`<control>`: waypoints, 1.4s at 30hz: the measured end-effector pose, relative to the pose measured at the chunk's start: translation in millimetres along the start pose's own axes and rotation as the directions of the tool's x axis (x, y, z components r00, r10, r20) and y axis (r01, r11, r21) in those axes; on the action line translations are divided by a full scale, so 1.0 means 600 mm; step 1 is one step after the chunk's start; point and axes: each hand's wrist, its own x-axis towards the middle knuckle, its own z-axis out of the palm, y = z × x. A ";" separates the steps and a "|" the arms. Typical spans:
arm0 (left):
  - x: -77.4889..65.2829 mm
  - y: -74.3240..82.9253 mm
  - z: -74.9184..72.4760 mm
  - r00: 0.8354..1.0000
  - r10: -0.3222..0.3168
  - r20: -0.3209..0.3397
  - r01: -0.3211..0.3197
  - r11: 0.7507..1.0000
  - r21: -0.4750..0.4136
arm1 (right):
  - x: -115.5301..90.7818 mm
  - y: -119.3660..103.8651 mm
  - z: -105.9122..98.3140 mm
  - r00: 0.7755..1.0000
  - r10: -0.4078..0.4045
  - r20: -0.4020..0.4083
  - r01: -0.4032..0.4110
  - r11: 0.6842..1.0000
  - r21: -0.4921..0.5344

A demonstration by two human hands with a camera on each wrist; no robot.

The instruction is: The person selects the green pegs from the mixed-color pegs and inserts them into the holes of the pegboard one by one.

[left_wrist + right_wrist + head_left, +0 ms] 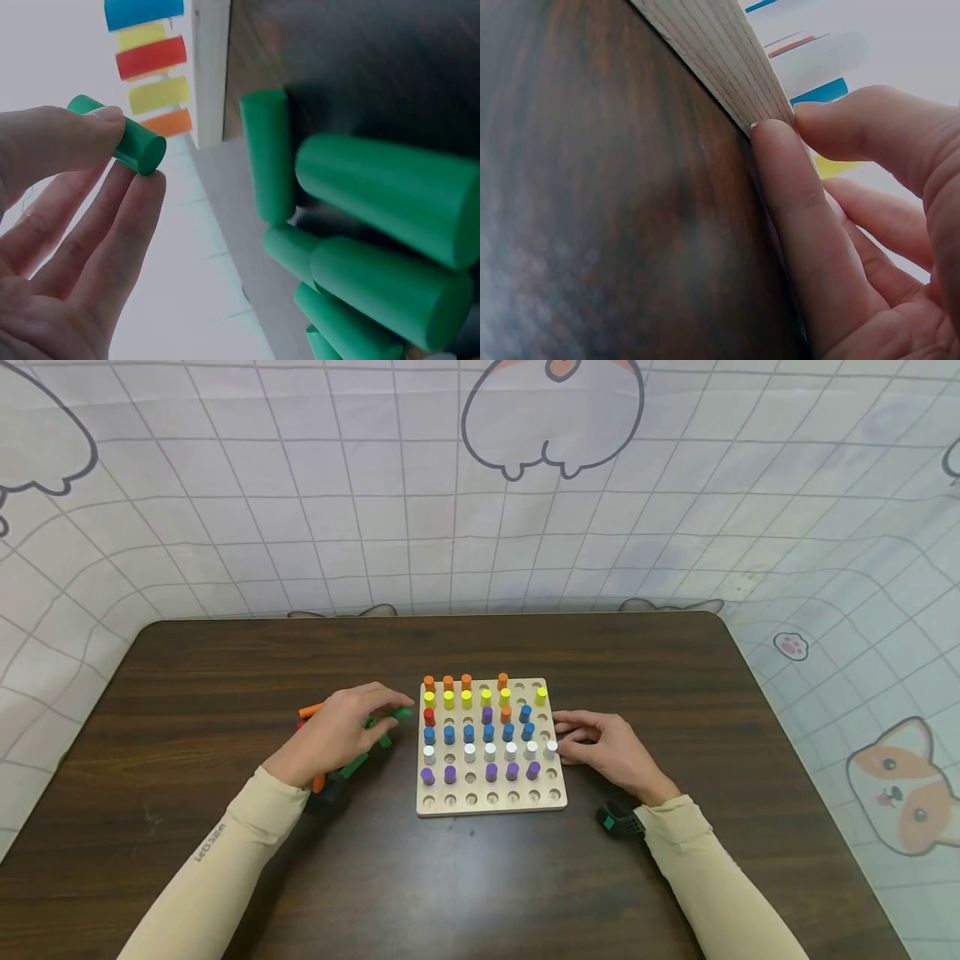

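A wooden pegboard (459, 807) lies flat on the table, with rows of orange, yellow, blue, white and purple pegs standing in it, plus a red peg (429, 717) at the left side. Just off its upper left edge, my left hand (341, 727) pinches a green peg (142, 146) between thumb and fingertips, held up off the table. Below that hand lie several loose green pegs (386, 289). On the opposite side, my right hand (611, 756) touches the board's right edge, a fingertip (776, 139) against the side face and the thumb at the top rim.
Loose orange pegs (310, 711) lie partly hidden by the left hand and wrist. Dark wrist straps, one at the right wrist (621, 820), sit below both hands. Behind the dark wood table (600, 652) hangs a white gridded cloth (435, 543).
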 end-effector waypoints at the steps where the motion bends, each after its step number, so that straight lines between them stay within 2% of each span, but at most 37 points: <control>1: -0.001 0.003 0.001 1.000 0.001 -0.003 -0.001 1.000 -0.004 | 0.000 0.000 0.000 1.000 -0.003 0.004 0.003 1.000 -0.002; 10: -0.007 0.028 0.004 1.000 0.010 -0.017 -0.010 0.999 -0.032 | -0.002 -0.001 -0.005 0.998 -0.058 0.021 0.060 0.994 -0.096; 17: -0.003 0.045 0.011 0.998 0.056 -0.037 -0.059 0.994 -0.089 | -0.002 -0.001 -0.006 0.999 -0.046 0.010 0.046 0.994 -0.098; 27: -0.001 0.075 0.023 1.000 0.027 -0.017 -0.029 0.990 -0.138 | -0.004 -0.001 -0.005 0.998 -0.061 0.015 0.062 0.995 -0.074; 33: 0.003 0.090 0.030 0.998 0.056 -0.033 -0.061 0.982 -0.176 | -0.003 0.001 -0.004 0.998 -0.059 0.006 0.059 0.995 -0.077; 42: 0.015 0.115 0.037 0.997 0.077 -0.017 -0.079 0.965 -0.252 | -0.001 0.004 -0.002 0.997 -0.080 0.001 0.080 0.993 -0.082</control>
